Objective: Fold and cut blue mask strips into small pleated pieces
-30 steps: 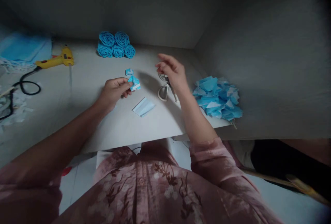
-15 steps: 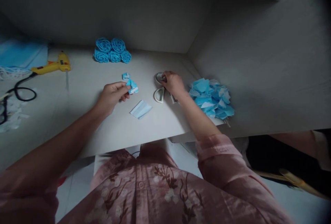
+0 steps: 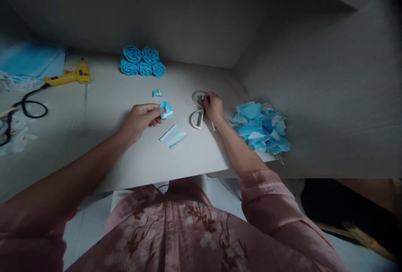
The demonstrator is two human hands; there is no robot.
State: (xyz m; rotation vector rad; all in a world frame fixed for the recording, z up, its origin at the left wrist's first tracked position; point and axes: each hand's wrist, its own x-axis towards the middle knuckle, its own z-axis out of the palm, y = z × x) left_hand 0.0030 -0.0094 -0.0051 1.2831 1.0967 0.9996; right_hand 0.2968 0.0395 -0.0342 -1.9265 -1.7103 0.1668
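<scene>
My left hand [image 3: 145,117] pinches a small folded blue-and-white piece of mask fabric [image 3: 166,110] between thumb and fingers. A similar small folded piece [image 3: 157,93] lies just beyond it on the table. Nearer me is a flat pale-blue fabric rectangle [image 3: 173,136]. My right hand [image 3: 214,106] is closed in a pinch at the right side of a pale ring [image 3: 195,99], which looks like a roll; what its fingertips hold is unclear. Scissors with white handles [image 3: 193,121] lie under and beside this hand, partly hidden by it.
Several rolled blue flowers [image 3: 144,68] are stacked at the back. A yellow glue gun [image 3: 67,78] with a black cord lies left, by blue face masks [image 3: 31,60] and white scraps [image 3: 20,136]. A heap of blue cut pieces [image 3: 262,127] sits right, beside the wall [image 3: 329,96].
My right hand's fingers have drawn from over the ring to its right edge. My left hand still holds the folded piece, now turned slightly. The whole view has shifted a little.
</scene>
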